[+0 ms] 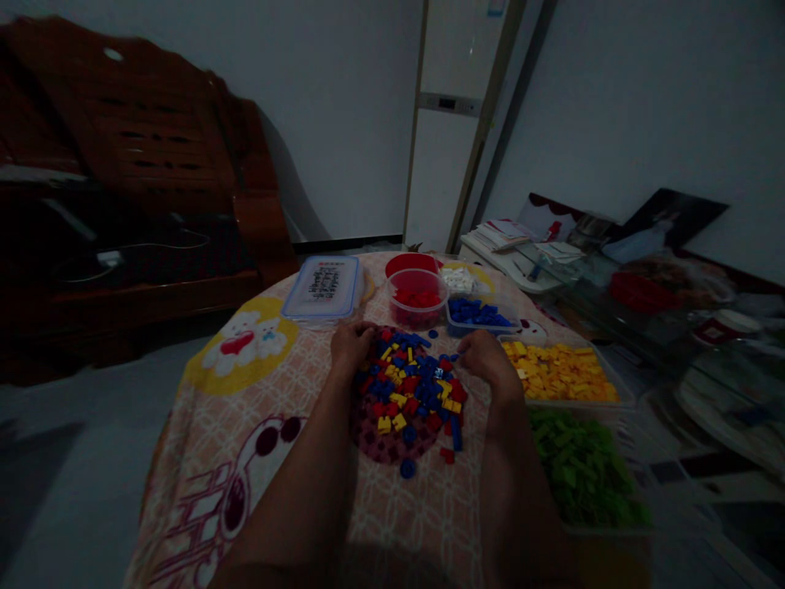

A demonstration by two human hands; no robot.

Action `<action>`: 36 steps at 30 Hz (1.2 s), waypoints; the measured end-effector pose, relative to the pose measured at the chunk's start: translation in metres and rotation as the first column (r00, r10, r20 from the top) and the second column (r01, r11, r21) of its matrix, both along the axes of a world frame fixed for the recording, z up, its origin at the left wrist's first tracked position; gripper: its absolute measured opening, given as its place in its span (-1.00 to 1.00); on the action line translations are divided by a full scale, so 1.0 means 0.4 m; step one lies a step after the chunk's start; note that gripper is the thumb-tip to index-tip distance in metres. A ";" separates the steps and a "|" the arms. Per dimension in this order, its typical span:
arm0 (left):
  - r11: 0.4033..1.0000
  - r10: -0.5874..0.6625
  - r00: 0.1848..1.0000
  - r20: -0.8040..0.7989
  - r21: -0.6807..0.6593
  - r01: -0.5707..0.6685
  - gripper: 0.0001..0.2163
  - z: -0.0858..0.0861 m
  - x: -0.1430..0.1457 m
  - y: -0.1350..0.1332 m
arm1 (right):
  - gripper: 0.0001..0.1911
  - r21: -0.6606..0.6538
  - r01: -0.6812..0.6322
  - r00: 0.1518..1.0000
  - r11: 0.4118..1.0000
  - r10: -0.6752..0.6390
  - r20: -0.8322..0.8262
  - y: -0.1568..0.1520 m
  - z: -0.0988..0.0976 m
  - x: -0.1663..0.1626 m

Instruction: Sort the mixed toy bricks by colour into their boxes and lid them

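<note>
A heap of small red, blue and yellow bricks (412,391) lies on a round dark red mat (386,446) in the middle of the table. My left hand (351,345) rests at the heap's far left edge, fingers curled down onto the bricks. My right hand (484,357) sits at the heap's far right edge, fingers also curled in toward the bricks. What the fingers hold, if anything, is hidden in the dim light.
A tablecloth with cartoon prints (245,409) covers the table. Behind the heap stand a tub of red bricks (418,299), a tray of blue bricks (482,314) and a flat lid (323,286). Trays of yellow bricks (561,372) and green bricks (582,470) sit at right.
</note>
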State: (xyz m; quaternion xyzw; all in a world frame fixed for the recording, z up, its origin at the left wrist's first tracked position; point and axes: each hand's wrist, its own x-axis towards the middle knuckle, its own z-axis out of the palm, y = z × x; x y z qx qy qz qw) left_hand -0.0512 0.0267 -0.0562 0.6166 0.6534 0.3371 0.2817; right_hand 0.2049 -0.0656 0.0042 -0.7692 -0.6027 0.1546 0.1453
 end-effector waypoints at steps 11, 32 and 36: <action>1.000 -0.011 1.000 -0.013 -0.016 0.011 -0.73 0.005 0.000 -0.001 | -0.46 0.350 0.524 0.744 0.777 -0.217 -0.632 0.058 -0.034 0.021; 0.999 -0.024 0.999 -0.041 -0.023 0.023 -0.72 0.016 0.004 -0.004 | -0.81 0.059 0.121 0.971 0.991 -0.106 -0.214 0.015 -0.003 0.001; 1.000 -0.018 0.998 -0.055 -0.007 0.018 -0.73 0.021 0.005 -0.007 | -0.80 -0.023 0.026 0.989 0.999 -0.030 -0.147 0.006 -0.007 -0.001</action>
